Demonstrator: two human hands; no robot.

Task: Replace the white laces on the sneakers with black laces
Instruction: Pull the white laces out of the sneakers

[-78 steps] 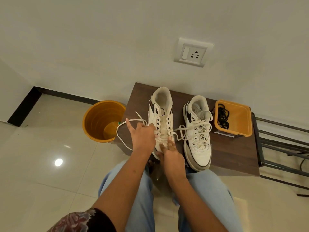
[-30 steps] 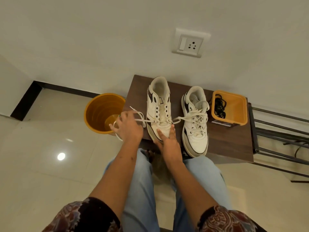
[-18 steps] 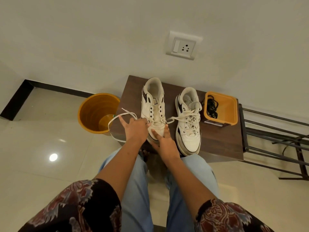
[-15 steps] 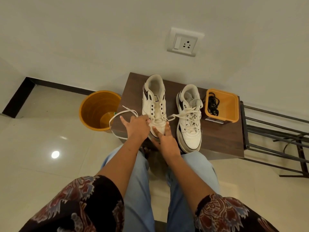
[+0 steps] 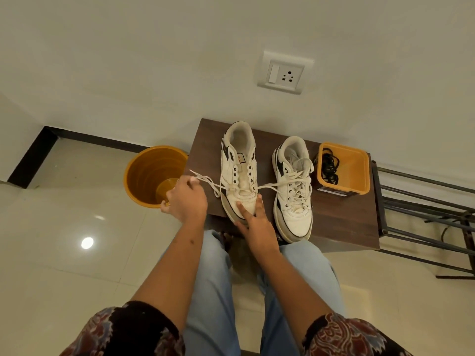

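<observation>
My left hand (image 5: 186, 200): left of centre in the frame, curled around the white lace (image 5: 209, 183), holding it out to the left of the shoe.
My right hand (image 5: 253, 217): centre of the frame, fingers straight and flat, pressing on the toe of the left sneaker (image 5: 239, 170).
Left sneaker: centre, on the brown stool (image 5: 341, 222), toe toward me; most eyelets bare, the lace running only through the lowest ones.
White lace: crosses the shoe near the toe; one end leads left into my grip, the other trails right toward the right sneaker (image 5: 293, 188).
Right sneaker: just right of centre on the stool, beside the first, fully laced in white.
Black laces (image 5: 329, 167): bundled in the orange tray (image 5: 357, 173), right of the shoes on the stool's far right part.
Orange bucket (image 5: 151, 173): on the floor at centre left, just beside the stool.
Wall socket (image 5: 282, 73): upper centre, on the wall above the stool.
Metal rack (image 5: 424, 209): right edge of the frame.
</observation>
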